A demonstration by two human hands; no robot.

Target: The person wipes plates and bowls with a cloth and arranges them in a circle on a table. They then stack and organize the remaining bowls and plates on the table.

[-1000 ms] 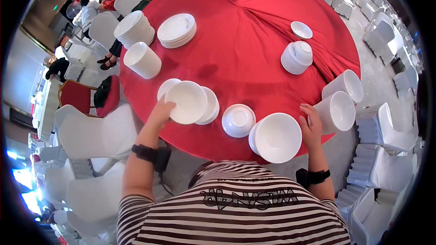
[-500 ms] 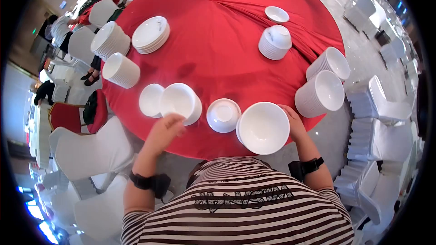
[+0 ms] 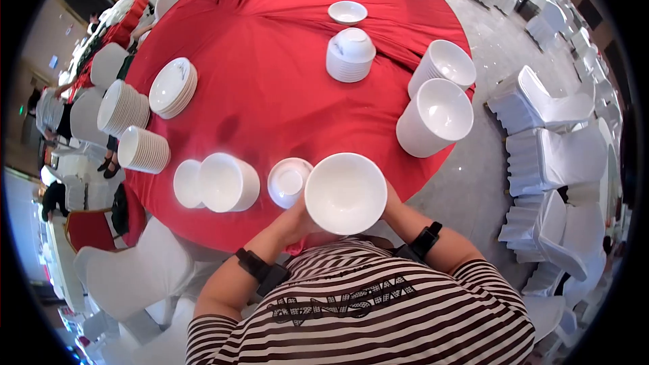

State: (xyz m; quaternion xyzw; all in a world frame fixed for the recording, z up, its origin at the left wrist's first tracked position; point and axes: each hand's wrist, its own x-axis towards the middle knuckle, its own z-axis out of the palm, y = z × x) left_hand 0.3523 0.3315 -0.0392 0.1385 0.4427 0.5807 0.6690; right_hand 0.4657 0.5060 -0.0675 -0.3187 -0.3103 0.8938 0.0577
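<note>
A large white bowl (image 3: 346, 192), mouth up, is close in front of my body at the table's front edge. My left hand (image 3: 296, 222) grips its left side and my right hand (image 3: 392, 203) its right side; the fingers of both are partly hidden behind it. Just left of it, an upside-down white bowl (image 3: 289, 179) with a round foot ring lies on the red cloth. Farther left, a stack of white bowls (image 3: 230, 184) overlaps a smaller white dish (image 3: 187, 184).
On the round red table (image 3: 270, 101), tall bowl stacks (image 3: 436, 118) stand at the right edge. Upside-down stacked bowls (image 3: 350, 57) and a single bowl (image 3: 347, 12) are at the back. Plate stacks (image 3: 174, 88) occupy the left. White-covered chairs (image 3: 135, 270) surround the table; people are at far left.
My left hand has left the bowl stack on the left and moved right to the large bowl. Both hands now hold that bowl, and the view has turned to the right.
</note>
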